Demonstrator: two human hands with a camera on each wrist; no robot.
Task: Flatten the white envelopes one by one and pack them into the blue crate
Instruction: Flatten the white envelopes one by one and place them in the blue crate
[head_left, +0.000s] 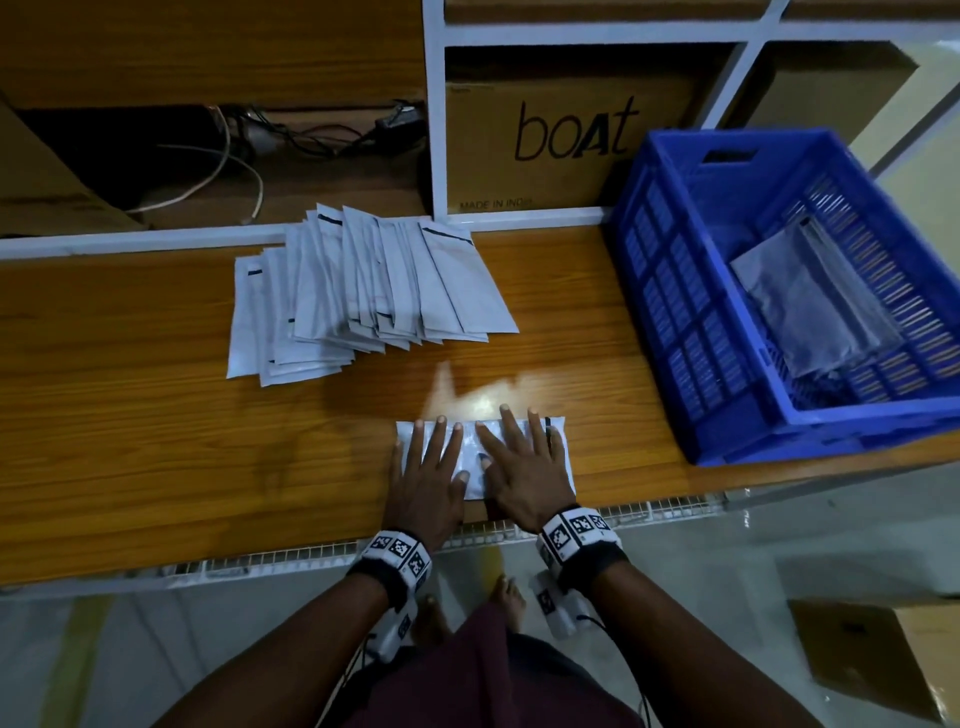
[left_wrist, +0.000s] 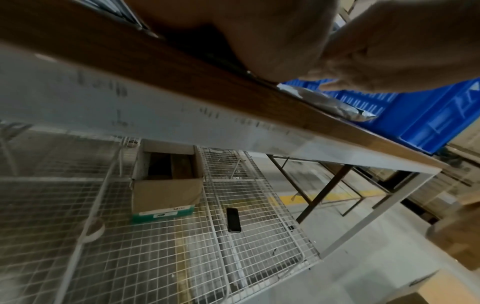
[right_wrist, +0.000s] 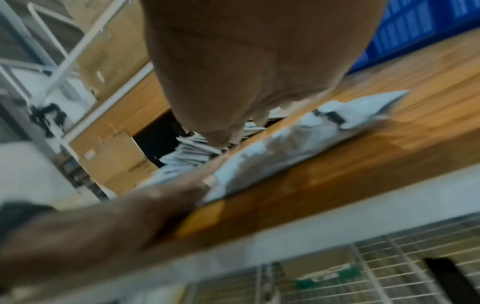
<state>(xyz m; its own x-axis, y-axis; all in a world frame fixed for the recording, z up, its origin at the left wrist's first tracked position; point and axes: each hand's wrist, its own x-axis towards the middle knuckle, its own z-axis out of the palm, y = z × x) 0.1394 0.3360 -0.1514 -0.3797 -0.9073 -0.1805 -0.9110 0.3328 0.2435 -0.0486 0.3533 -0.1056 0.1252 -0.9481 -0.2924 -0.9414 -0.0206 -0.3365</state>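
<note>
One white envelope (head_left: 565, 465) lies near the front edge of the wooden table (head_left: 156, 415). My left hand (head_left: 428, 467) and right hand (head_left: 522, 462) both press flat on it, fingers straight and spread, side by side. In the right wrist view the envelope (right_wrist: 285, 148) looks a little puffy under the palm. A fanned pile of white envelopes (head_left: 363, 291) rests further back on the table. At the right stands the blue crate (head_left: 670, 312), with a few flat envelopes (head_left: 810, 306) lying inside.
A cardboard box marked "boat" (head_left: 561, 135) sits in the white shelf frame behind the table. Loose cables (head_left: 291, 135) lie in the opening at back left. Under the table, a wire shelf carries an open carton (left_wrist: 166, 195) and a black phone (left_wrist: 233, 220).
</note>
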